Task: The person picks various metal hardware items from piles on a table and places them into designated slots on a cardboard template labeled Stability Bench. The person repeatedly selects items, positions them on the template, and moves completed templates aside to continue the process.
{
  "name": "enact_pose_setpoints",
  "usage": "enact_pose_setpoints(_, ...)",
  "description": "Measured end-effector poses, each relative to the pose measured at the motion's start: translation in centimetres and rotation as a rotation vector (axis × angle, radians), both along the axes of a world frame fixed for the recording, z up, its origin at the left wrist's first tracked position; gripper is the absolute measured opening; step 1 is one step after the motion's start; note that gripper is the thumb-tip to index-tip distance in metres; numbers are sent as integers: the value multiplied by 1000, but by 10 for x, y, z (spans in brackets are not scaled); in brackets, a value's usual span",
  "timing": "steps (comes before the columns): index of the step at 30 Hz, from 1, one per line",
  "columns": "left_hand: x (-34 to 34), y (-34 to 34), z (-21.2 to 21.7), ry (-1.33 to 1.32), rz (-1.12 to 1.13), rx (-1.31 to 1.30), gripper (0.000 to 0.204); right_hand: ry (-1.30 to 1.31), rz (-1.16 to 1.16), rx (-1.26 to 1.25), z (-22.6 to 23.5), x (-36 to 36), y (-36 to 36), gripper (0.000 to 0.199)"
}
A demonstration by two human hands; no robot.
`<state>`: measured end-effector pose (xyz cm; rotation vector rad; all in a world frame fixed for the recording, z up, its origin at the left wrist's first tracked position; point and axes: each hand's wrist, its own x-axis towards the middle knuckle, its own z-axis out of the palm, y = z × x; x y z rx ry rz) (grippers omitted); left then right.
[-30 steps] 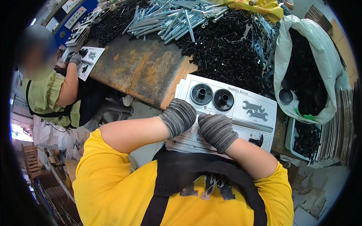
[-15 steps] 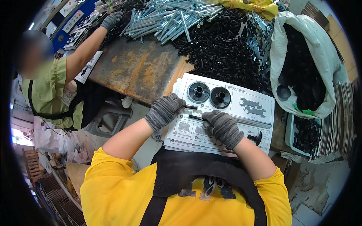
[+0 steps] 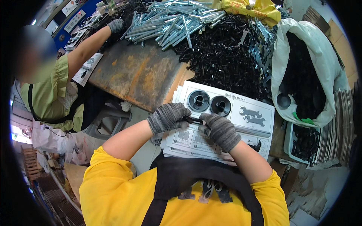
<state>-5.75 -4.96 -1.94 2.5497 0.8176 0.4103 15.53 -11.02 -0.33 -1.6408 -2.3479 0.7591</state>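
Both my hands wear grey knit gloves and meet over a stack of printed sheets (image 3: 235, 107). Between the fingertips are thin black bolts (image 3: 194, 120), bunched side by side; how many cannot be told. My left hand (image 3: 167, 118) is closed on their left end. My right hand (image 3: 221, 132) pinches the right end, its fingers partly covering them. The top sheet shows pictures of round black caps, wrenches and other hardware. Just beyond the sheets spreads a heap of loose black bolts (image 3: 222, 56).
Long silvery rods (image 3: 166, 24) lie piled at the back, beside flat metal wrenches (image 3: 263, 47). On the right stand a white sack (image 3: 278, 67) of black parts, a pale bin (image 3: 289, 141) and stacked cardboard (image 3: 335, 130). A gloved co-worker (image 3: 52, 90) reaches across the table at left.
The bolts, held apart in separate hands before, are now brought together between both hands. My right hand has moved slightly left in the picture. The co-worker's hand has shifted slightly nearer.
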Motion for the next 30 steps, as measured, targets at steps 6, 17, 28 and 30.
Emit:
enact_pose_setpoints(6,-5,57,-3,-263,264,-148,33,74,-134,273,15,46,47,31)
enact_pose_setpoints(17,70,168,-9,-109,455,185,40,-511,-295,208,40,49,181,50)
enact_pose_setpoints(28,127,185,26,405,389,172,31,-666,-141,251,10,31,197,37)
enact_pose_setpoints(30,125,184,28,404,374,155,30,-627,-125,241,13,38,195,32)
